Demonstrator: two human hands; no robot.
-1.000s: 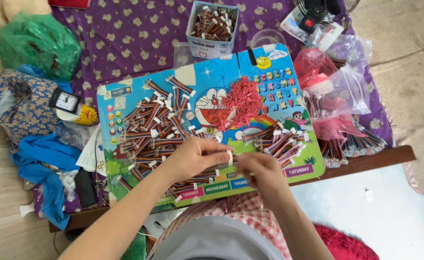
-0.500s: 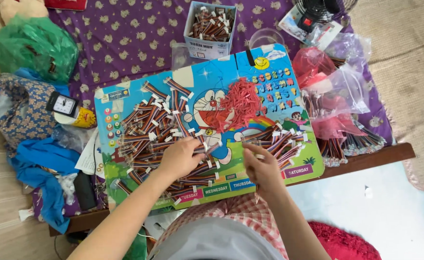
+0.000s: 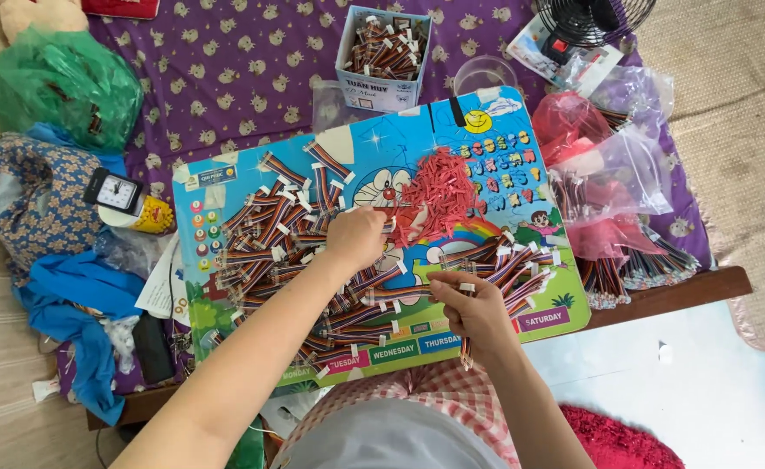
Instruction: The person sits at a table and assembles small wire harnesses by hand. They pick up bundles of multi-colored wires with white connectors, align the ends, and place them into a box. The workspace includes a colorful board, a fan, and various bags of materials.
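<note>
A low tabletop [image 3: 678,291] under purple cloth carries a cartoon board [image 3: 504,187]; the left hand [image 3: 354,239] pinches at red ties [image 3: 439,195], the right hand [image 3: 478,308] pinches a ribbon cable [image 3: 466,347] pointing lengthwise toward the person

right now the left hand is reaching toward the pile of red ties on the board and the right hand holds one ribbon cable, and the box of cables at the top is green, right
Not quite: the box of cables at the top is light blue, not green, as the head view shows. The rest holds: the left hand reaches toward the pile of red ties on the board, and the right hand holds one ribbon cable.
</note>
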